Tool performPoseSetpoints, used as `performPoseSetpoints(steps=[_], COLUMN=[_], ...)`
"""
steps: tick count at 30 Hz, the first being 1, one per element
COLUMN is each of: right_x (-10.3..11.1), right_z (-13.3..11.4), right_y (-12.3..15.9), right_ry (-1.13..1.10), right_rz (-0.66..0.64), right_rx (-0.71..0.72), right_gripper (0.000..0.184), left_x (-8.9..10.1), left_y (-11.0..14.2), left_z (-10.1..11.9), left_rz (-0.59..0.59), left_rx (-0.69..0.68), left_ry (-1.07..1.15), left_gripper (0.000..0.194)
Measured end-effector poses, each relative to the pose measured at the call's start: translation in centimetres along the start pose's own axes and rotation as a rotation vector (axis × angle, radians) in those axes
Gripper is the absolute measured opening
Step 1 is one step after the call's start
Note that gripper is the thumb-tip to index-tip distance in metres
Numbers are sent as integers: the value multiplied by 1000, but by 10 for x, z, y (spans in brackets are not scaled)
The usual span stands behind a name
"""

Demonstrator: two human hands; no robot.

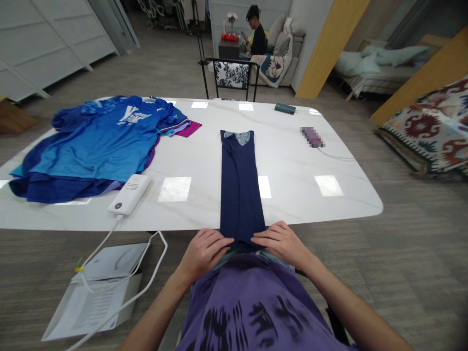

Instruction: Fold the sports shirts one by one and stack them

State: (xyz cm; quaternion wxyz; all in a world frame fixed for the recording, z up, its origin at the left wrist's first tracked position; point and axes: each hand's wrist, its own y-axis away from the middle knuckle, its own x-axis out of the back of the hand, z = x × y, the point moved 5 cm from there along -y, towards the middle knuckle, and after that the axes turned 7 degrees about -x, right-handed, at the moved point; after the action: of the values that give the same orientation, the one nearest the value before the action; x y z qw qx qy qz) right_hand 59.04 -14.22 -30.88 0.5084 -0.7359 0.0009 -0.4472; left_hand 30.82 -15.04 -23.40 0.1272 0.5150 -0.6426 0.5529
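A dark navy folded shirt lies as a long narrow strip across the white table, its lighter patterned collar area at the far end. Its near end hangs over the front edge, close to my body. My left hand is closed on the left corner of that near end, thumb and fingers together. At the right corner, my right hand grips the cloth the same way. The fabric between them looks fairly flat, with a lengthwise crease down the middle.
A pile of blue shirts covers the table's left side, beside a white power bank with a cable. A dark case and a blurred phone lie right. Beyond stand a chair and a seated person. An open box sits below left.
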Motion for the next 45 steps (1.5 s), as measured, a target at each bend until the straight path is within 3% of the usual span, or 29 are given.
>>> performPoseSetpoints(steps=[5, 8, 11, 14, 17, 18, 20, 25, 29, 32, 35, 37, 41, 45], right_x=[71, 127, 168, 179, 160, 150, 123, 51, 27, 33, 54, 64, 67, 63], right_z=[-41, -39, 2, 71, 141, 158, 178, 179, 177, 180, 191, 200, 215, 223], right_y=[17, -10, -74, -162, -241, -259, -281, -276, -265, -264, -261, -259, -265, -278], right_ry=[-418, -474, -384, -288, -128, -58, 59, 134, 148, 156, 171, 166, 104, 73], right_rz=[-246, -153, 31, 158, 270, 305, 308, 105, 46, 113, 265, 291, 153, 33], right_rx=[91, 66, -68, -188, -370, -432, -485, -417, -434, -472, -643, -748, -852, -887], right_gripper=[26, 23, 24, 37, 49, 54, 60, 66, 68, 68, 70, 70, 70, 67], left_x=[52, 84, 99, 92, 66, 56, 32, -34, -61, -60, -63, -73, -85, -66], left_y=[-27, -65, -123, -187, -235, -242, -245, -213, -189, -186, -184, -180, -170, -151], left_z=[58, 51, -6, -93, -176, -194, -210, -181, -171, -156, -123, -104, -89, -74], left_rz=[-5, 95, 256, 390, 394, 383, 309, -15, -165, -143, -132, -171, -186, -126], left_rx=[-1, 40, 183, 307, 422, 467, 486, 325, 366, 348, 257, 220, 240, 195], left_ry=[347, 378, 255, 148, 56, -15, -141, -228, -237, -263, -254, -242, -253, -245], left_gripper=[29, 27, 14, 26, 45, 52, 60, 68, 78, 80, 85, 85, 82, 73])
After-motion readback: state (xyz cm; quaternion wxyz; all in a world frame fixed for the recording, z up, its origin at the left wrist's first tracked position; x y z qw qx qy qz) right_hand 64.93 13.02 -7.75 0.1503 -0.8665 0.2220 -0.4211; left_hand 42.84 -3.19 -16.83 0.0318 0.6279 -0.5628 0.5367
